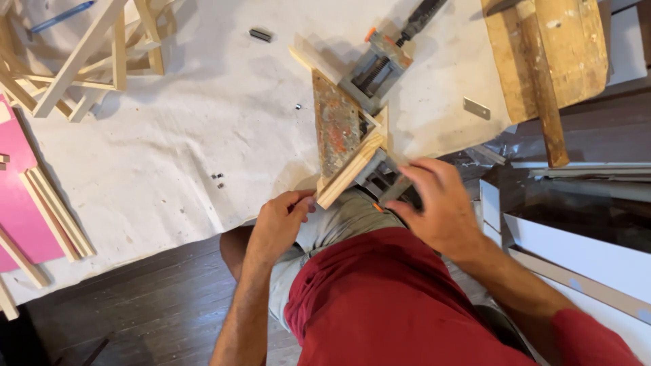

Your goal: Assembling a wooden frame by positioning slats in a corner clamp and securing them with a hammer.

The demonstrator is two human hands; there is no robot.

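A small wooden frame piece (pixel 352 166) with pale slats lies on the white cloth, next to a paint-stained wooden wedge (pixel 336 125). A grey metal clamp (pixel 373 68) with an orange tab grips the far end. A second grey clamp (pixel 388 177) sits at the near end. My left hand (pixel 279 220) pinches the near end of a pale slat. My right hand (pixel 437 203) is wrapped around the near clamp's handle.
Pale wooden slat frames (pixel 81 61) are stacked at the far left, above a pink board (pixel 17 203) with loose slats. A worn wooden stool (pixel 549 61) stands at the far right. Small screws (pixel 218 178) and a metal plate (pixel 477 108) lie on the cloth (pixel 169 135). White boards (pixel 583 251) lie on the dark floor.
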